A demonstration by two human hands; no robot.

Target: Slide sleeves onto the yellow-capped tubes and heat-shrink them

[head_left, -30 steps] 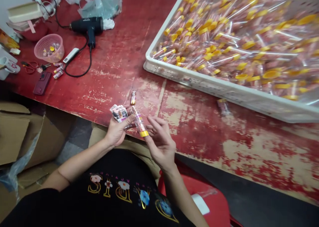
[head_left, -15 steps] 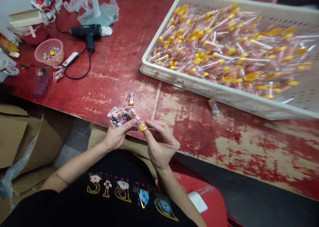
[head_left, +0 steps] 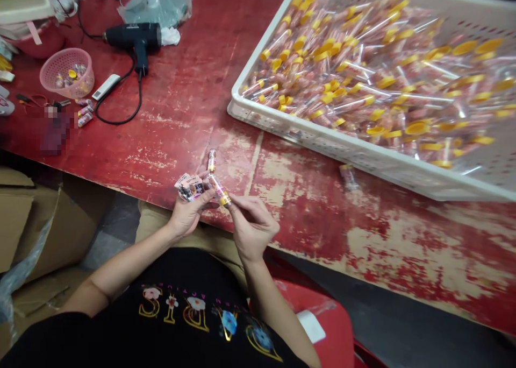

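Observation:
My left hand (head_left: pixel 188 213) is closed on a small stack of printed labels (head_left: pixel 188 185) at the near edge of the worn red table (head_left: pixel 193 104). A clear tube with a yellow cap (head_left: pixel 218 190) is pinched between both hands; my right hand (head_left: pixel 250 224) grips its capped end with fingertips. Another small tube (head_left: pixel 211 159) lies on the table just beyond my hands. A further loose tube (head_left: pixel 347 175) lies beside the white crate (head_left: pixel 322 136), which is heaped with several yellow-capped tubes (head_left: pixel 363 72).
A black heat gun (head_left: pixel 131 36) with its cable lies at the back left, near a pink basket (head_left: pixel 66 73) and a white remote-like bar (head_left: pixel 105 86). Cardboard boxes (head_left: pixel 24 223) stand on the floor to the left. A red stool (head_left: pixel 322 325) is under me.
The tube has been drawn further in against the labels in my left hand, and my right fingers have curled closed on its yellow cap. The view has shifted slightly.

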